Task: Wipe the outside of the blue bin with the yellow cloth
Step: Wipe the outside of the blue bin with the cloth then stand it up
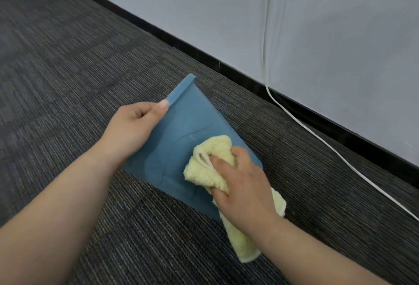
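The blue bin (pixel 181 126) lies on its side on the carpet, one flat outer wall facing up at me. My left hand (pixel 133 126) grips its rim at the upper left, thumb on the rim's lip. My right hand (pixel 242 185) presses the bunched yellow cloth (pixel 210 162) against the lower right part of that wall. A loose end of the cloth hangs down below my wrist onto the carpet. The bin's opening and inside are hidden from view.
Dark striped carpet (pixel 68 69) covers the floor all around. A grey wall (pixel 294 24) with a black baseboard (pixel 226 67) runs diagonally behind the bin. A white cable (pixel 317 135) hangs down the wall and trails along the floor to the right.
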Available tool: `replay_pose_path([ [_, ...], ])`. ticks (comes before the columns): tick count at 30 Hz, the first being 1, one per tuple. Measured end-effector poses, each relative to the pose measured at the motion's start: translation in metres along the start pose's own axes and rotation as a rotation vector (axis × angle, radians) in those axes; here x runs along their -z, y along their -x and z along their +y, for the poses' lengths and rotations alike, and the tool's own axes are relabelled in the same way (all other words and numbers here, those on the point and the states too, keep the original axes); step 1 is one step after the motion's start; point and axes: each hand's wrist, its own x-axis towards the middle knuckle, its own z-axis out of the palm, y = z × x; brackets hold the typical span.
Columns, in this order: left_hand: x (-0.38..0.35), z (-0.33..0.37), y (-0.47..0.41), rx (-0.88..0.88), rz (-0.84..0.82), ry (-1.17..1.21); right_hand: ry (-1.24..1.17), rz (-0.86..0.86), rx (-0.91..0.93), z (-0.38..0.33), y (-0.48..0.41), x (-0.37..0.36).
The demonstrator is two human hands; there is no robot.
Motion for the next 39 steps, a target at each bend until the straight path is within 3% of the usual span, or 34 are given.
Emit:
replay_pose_path([
  [6,-0.002,-0.004,0.004,-0.035,0.054,-0.035,-0.104,0.056,-0.054,0.013,0.0,-0.001],
  [10,0.001,-0.006,0.017,-0.12,-0.036,-0.016,-0.257,0.219,-0.185,0.022,-0.021,0.015],
  [13,-0.003,-0.005,0.023,-0.178,-0.097,-0.032,-0.289,0.219,-0.274,0.027,-0.042,0.03],
  [15,-0.006,-0.005,0.023,-0.202,-0.105,-0.05,-0.245,0.209,-0.212,0.019,-0.047,0.032],
  [20,-0.002,-0.007,0.023,-0.187,-0.089,0.018,-0.066,0.205,0.138,-0.019,-0.037,0.029],
  [22,-0.003,-0.006,0.022,-0.187,-0.081,0.009,-0.058,0.179,0.088,-0.013,-0.045,0.035],
  [26,-0.009,-0.004,0.019,-0.204,-0.095,-0.031,-0.137,0.221,-0.204,0.004,-0.057,0.039],
  [30,-0.004,-0.009,0.017,-0.19,-0.033,-0.004,0.006,0.208,0.081,-0.026,-0.029,0.02],
  [32,0.0,-0.012,0.015,-0.168,-0.004,0.035,0.033,0.141,0.137,-0.025,-0.024,0.016],
  [36,0.004,-0.017,0.019,-0.153,-0.03,0.028,-0.082,0.144,-0.245,0.021,-0.042,0.021],
  [39,0.006,-0.019,0.019,-0.153,-0.025,0.024,-0.054,0.203,-0.285,0.029,-0.041,0.016],
])
